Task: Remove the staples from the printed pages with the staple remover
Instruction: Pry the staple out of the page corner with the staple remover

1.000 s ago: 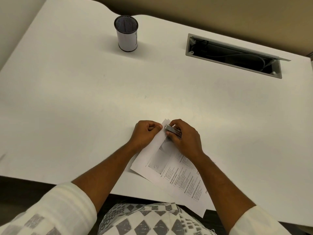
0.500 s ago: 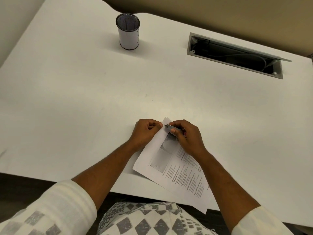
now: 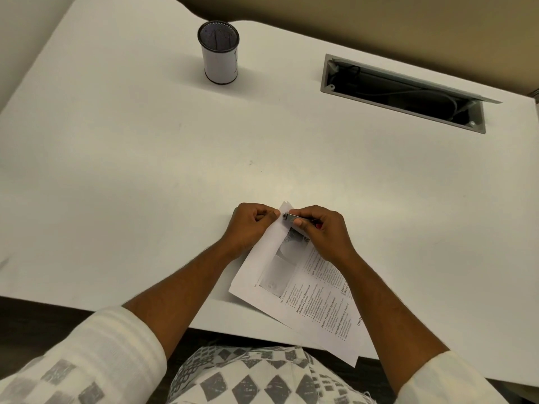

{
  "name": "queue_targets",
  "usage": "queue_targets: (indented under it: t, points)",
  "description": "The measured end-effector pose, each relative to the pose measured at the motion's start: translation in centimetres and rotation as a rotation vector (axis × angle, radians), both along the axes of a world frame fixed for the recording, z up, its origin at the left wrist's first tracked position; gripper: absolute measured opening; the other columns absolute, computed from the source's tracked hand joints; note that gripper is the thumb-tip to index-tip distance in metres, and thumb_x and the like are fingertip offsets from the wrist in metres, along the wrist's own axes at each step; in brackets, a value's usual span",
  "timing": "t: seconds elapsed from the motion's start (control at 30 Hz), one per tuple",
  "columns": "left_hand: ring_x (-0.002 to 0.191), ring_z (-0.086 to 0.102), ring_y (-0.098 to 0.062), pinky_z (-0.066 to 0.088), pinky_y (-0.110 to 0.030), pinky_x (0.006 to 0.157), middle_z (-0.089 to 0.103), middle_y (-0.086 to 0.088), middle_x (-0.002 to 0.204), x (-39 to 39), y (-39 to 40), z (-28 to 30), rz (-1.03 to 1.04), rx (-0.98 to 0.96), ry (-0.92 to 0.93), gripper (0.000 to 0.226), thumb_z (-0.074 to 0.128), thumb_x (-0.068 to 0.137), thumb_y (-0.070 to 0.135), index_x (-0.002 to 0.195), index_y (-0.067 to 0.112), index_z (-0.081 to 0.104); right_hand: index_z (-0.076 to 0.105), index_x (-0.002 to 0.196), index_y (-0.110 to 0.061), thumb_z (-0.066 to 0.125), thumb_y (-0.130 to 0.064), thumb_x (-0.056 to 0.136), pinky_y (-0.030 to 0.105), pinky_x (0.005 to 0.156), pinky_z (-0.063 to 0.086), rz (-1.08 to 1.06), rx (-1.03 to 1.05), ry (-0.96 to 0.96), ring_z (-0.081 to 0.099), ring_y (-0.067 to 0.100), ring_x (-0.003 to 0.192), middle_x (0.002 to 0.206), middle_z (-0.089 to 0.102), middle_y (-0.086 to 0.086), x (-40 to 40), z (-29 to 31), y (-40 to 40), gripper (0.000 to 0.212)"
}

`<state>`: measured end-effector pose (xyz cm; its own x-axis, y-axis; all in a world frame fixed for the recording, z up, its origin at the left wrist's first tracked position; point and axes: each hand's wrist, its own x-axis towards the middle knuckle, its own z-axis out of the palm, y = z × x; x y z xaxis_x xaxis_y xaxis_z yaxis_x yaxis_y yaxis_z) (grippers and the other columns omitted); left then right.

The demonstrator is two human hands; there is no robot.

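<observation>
A stack of printed pages lies slanted on the white desk, its lower end hanging over the front edge. My left hand is curled and pinches the pages' top corner from the left. My right hand grips a small metal staple remover, whose silver tip sits on that same top corner, close to my left thumb. The staple itself is too small to make out.
A white cylindrical pen cup with a dark mesh rim stands at the back of the desk. A grey open cable hatch with wires inside is set into the desk at the back right.
The staple remover has turned flatter and its tip has slid left along the corner towards my left thumb. The pages and my left hand have stayed put.
</observation>
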<state>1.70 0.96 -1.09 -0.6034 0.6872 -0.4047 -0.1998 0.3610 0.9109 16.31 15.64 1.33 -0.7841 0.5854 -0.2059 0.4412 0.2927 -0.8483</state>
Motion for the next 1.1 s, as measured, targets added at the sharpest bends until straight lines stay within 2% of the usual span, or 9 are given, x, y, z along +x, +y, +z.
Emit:
queue_targets:
  t: [0.17,0.4,0.67,0.77,0.9,1.1]
  points:
    - [0.084,0.076,-0.014,0.063,-0.041,0.081,0.080,0.001,0.090,0.0,-0.1,-0.2,-0.016,0.008,0.001,0.015,0.071,0.092,0.028,0.096,0.017,0.080,0.080,0.109,-0.023,0.073,-0.019,0.093,0.039,0.087,0.059,0.009,-0.015,-0.011,0.071,0.007,0.098,0.103,0.077,-0.011,-0.1,0.1,-0.1,0.018]
    - [0.083,0.075,-0.014,0.061,-0.033,0.075,0.079,-0.003,0.091,0.0,-0.1,-0.2,-0.029,0.016,-0.009,0.017,0.071,0.093,0.025,0.099,0.011,0.079,0.081,0.106,-0.028,0.075,-0.025,0.092,0.042,0.086,0.061,0.040,-0.111,-0.084,0.073,0.006,0.093,0.098,0.080,-0.010,-0.6,0.7,0.9,0.016]
    - [0.086,0.075,-0.023,0.060,-0.033,0.073,0.079,-0.009,0.092,0.0,0.0,0.4,-0.057,0.004,0.027,0.023,0.069,0.094,0.025,0.101,0.005,0.078,0.081,0.101,-0.028,0.076,-0.019,0.090,0.044,0.091,0.059,0.072,-0.095,-0.076,0.072,0.009,0.098,0.100,0.079,-0.008,-0.8,0.7,1.1,0.015]
    - [0.086,0.075,-0.023,0.059,-0.033,0.072,0.078,-0.009,0.092,0.0,-0.1,0.4,-0.064,-0.001,0.037,0.024,0.069,0.094,0.025,0.102,0.005,0.078,0.081,0.105,-0.021,0.075,-0.017,0.091,0.042,0.094,0.059,0.070,-0.153,-0.100,0.073,0.009,0.099,0.103,0.079,-0.005,-1.0,0.9,1.4,0.016]
    - [0.076,0.070,-0.014,0.052,-0.026,0.066,0.078,-0.006,0.086,0.0,-0.2,0.4,-0.067,-0.005,0.039,0.023,0.068,0.094,0.026,0.102,0.006,0.078,0.082,0.105,-0.019,0.076,-0.019,0.091,0.038,0.097,0.058,0.090,-0.203,-0.162,0.073,0.010,0.101,0.103,0.080,-0.005,-1.8,1.4,2.0,0.016]
    - [0.069,0.064,-0.010,0.049,-0.028,0.063,0.075,-0.004,0.076,0.1,-0.1,0.3,-0.075,-0.008,0.055,0.022,0.068,0.095,0.026,0.098,0.006,0.078,0.082,0.104,-0.018,0.076,-0.011,0.089,0.030,0.090,0.057,0.113,-0.056,-0.055,0.072,0.008,0.099,0.101,0.079,-0.005,-1.4,1.0,1.3,0.017]
